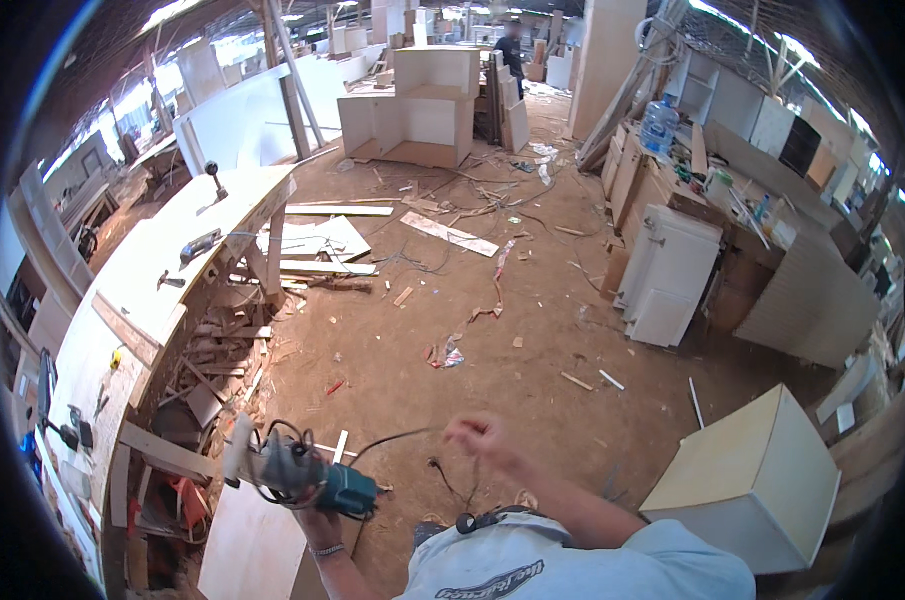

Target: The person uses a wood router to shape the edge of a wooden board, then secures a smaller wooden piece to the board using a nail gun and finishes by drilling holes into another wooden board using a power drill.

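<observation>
My left hand (317,527) is wrapped round the underside of a teal corded power tool (348,490), with a pale, flat part at its far left end. Loops of dark cord lie over the tool's body; its exact kind is hard to make out. From the tool a black cord (397,437) runs right to my right hand (475,436), whose fingers are closed on it in front of my body. Below that hand hangs a length of cord with a plug (434,464) on it.
On my left stands a long wooden workbench (137,265) with a clamp (200,246) and other tools. A pale board (252,545) leans below my left hand. A white box-shaped cabinet (747,470) stands at right. Offcuts and cables litter the dirt floor; a person (510,60) stands far off.
</observation>
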